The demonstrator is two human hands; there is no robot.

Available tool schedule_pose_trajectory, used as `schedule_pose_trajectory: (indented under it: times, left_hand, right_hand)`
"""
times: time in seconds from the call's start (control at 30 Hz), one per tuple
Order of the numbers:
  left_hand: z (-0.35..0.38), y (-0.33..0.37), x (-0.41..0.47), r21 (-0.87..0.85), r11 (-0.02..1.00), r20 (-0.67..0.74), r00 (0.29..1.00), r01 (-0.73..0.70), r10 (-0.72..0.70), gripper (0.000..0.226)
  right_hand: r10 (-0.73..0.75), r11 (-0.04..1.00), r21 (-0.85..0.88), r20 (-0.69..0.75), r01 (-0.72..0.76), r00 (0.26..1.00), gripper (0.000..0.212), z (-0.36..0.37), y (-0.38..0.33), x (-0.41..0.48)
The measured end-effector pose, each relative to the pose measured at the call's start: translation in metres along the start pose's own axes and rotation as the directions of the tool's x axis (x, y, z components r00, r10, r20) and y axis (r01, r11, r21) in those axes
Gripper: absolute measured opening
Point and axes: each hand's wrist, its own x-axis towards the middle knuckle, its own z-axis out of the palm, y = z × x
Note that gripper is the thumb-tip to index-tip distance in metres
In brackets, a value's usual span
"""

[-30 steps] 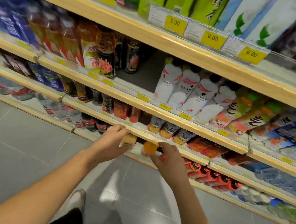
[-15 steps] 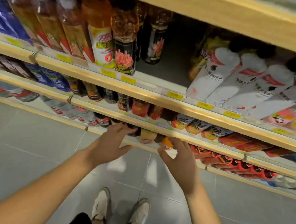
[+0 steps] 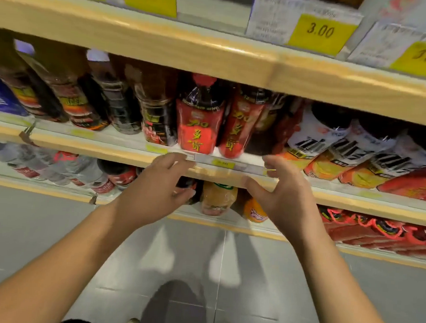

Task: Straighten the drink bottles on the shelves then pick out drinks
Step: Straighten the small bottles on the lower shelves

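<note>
Both hands hover empty, fingers spread: left hand (image 3: 154, 195) at 9 o'clock, right hand (image 3: 283, 201) at 3 o'clock of the red bottles (image 3: 199, 125), likely framing them for straightening on the shelf (image 3: 112, 146).

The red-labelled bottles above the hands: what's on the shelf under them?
Under the red-labelled bottles stand a pale orange bottle and a brighter orange one. The left hand and right hand, both empty, cover whatever stands beside these.

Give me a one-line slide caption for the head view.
Both open hands, left hand and right hand, reach toward red-labelled bottles above the shelf edge.
</note>
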Motion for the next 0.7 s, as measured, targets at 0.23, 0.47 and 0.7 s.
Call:
schedule_pose_trajectory:
  times: [0.23,0.47,0.7]
  left_hand:
    - [0.054,-0.046,0.035,0.163,0.969,-0.182,0.960,-0.184,0.212,0.043]
    - [0.080,-0.081,0.050,0.216,0.924,-0.302,0.878,-0.316,0.371,0.045]
    - [0.074,-0.077,0.044,0.065,0.943,-0.289,0.898,-0.327,0.331,0.043]
  right_hand:
    - [-0.088,0.994,0.057,-0.157,0.098,0.984,0.067,0.048,0.032,0.046]
    - [-0.218,0.975,-0.047,-0.401,0.217,0.890,0.051,0.059,0.030,0.068]
    - [-0.166,0.982,0.019,-0.383,0.188,0.909,0.054,0.056,0.004,0.084]
